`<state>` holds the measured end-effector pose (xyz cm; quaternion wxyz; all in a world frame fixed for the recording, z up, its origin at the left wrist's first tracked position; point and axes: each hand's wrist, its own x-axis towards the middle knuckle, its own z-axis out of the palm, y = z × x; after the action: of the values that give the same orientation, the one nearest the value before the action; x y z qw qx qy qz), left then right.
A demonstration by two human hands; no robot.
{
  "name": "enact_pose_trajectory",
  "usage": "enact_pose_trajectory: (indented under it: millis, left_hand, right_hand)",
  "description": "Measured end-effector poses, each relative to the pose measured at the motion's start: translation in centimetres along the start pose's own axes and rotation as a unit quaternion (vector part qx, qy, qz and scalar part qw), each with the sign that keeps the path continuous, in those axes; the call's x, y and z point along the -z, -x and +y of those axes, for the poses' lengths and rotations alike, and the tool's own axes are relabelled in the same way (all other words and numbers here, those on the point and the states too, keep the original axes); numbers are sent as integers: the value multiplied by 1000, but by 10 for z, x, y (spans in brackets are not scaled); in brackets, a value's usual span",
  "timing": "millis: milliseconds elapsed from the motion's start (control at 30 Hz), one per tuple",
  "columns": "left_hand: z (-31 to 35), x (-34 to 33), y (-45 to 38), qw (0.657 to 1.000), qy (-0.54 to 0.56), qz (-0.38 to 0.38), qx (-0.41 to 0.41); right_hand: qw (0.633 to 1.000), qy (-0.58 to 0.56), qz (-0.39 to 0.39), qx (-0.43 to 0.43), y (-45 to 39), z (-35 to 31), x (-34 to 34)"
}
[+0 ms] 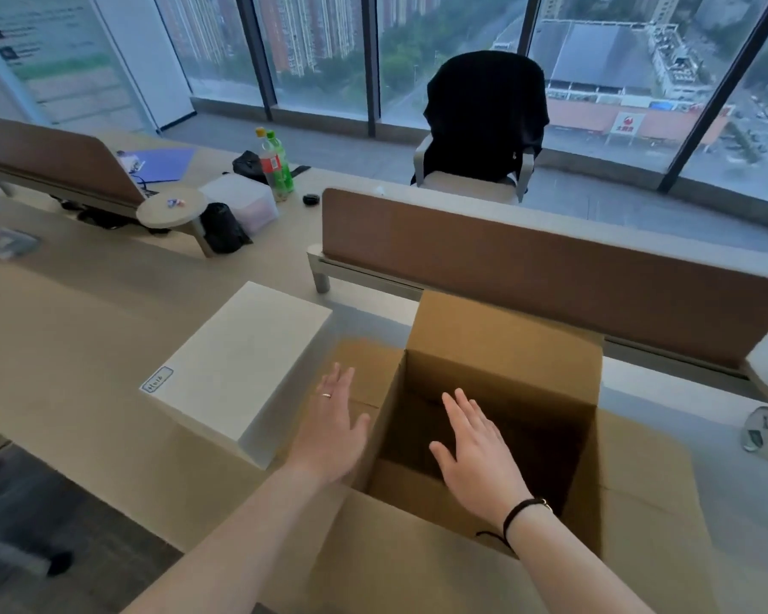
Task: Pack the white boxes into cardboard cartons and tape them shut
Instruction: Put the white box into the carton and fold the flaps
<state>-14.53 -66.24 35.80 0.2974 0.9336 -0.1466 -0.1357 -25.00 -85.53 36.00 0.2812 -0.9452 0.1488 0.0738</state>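
An open cardboard carton stands on the desk, its flaps spread. Left hand and right hand hover over it, fingers straight, holding nothing. A white box lies just left.

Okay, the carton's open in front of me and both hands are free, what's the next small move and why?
Probably reach the left hand over to the white box beside the carton and take hold of it, with the right hand following. The carton stands open with its flaps up and looks empty inside, the white box lies just to its left on the desk, and both hands hover open, holding nothing.
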Motion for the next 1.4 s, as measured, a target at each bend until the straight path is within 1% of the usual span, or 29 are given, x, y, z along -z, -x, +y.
enact_pose_trajectory:
  millis: [167, 233, 300, 433, 533, 633, 733, 800, 867, 933, 1000, 1033, 1100, 1167, 1300, 1400]
  left_hand:
    - [-57, 47, -17, 998, 42, 27, 38]
    - [-82, 66, -23, 997, 33, 44, 46]
    - [-108, 83, -31, 997, -2, 52, 55]
    - [-154, 103, -48, 993, -50, 38, 98]
    - [-184, 108, -57, 989, -78, 13, 126]
    - [-210, 105, -59, 987, -118, -6, 112]
    - [-228, 101, -54, 984, -157, 28, 76]
    - [-237, 100, -51, 983, -163, 30, 78]
    - [-242, 97, -51, 983, -157, 31, 88]
    - [-245, 92, -50, 981, -160, 50, 92]
    - [-246, 90, -51, 979, -166, 64, 97]
    - [-246, 90, -51, 979, -166, 65, 99]
    - [-248, 90, -52, 980, -159, 70, 100]
    - [-253, 89, -53, 981, -152, 74, 96]
    - [-269, 100, -51, 986, -107, 81, 98]
    - [-280, 125, -51, 987, -26, 39, 152]
  right_hand:
    - [999, -20, -24, 24, -34, -73, -18]
    - [999, -24, -40, 27, -49, -103, -28]
    - [998, -22, -55, 27, -68, -132, -36]
    - [997, -16, -71, 30, -114, -184, -49]
    - [995, 9, -94, 27, -149, -214, -59]
    - [992, 47, -117, 14, -184, -235, -73]
    - [990, 67, -127, -11, -214, -241, -91]
    - [988, 77, -132, -29, -230, -237, -100]
    - [985, 113, -126, -28, -243, -231, -105]
    - [982, 152, -111, -24, -257, -227, -104]
    - [980, 167, -97, -37, -271, -227, -98]
    - [981, 165, -93, -52, -277, -227, -95]
    - [983, 130, -88, -93, -285, -226, -92]
    - [985, 100, -80, -116, -287, -226, -93]
    - [981, 115, -78, -135, -273, -232, -98]
    - [977, 136, -77, -145, -254, -234, -101]
